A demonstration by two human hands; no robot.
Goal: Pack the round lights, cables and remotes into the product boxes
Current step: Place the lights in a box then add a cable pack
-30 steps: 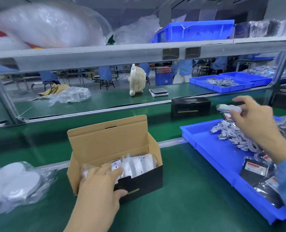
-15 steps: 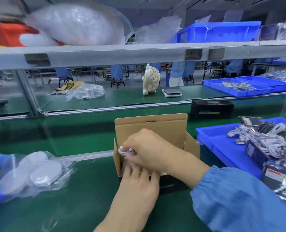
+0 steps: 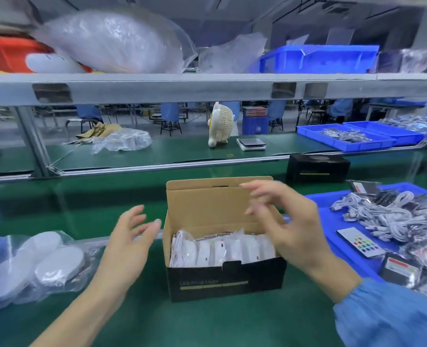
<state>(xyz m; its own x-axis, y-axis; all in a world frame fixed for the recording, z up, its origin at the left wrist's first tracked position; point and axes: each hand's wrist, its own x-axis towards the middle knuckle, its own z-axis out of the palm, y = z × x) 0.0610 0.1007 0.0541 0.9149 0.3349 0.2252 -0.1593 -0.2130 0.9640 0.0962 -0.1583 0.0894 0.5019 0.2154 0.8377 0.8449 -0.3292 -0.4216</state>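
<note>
The product box [image 3: 226, 279] stands at centre frame, lid up, packed with bagged lights; likely light, thin card, best gripped at its side walls. Left hand [image 3: 130, 236] and right hand [image 3: 290, 221] hover spread, empty. Cables [image 3: 385, 219] fill the right-hand blue tray [image 3: 342, 251].
</note>
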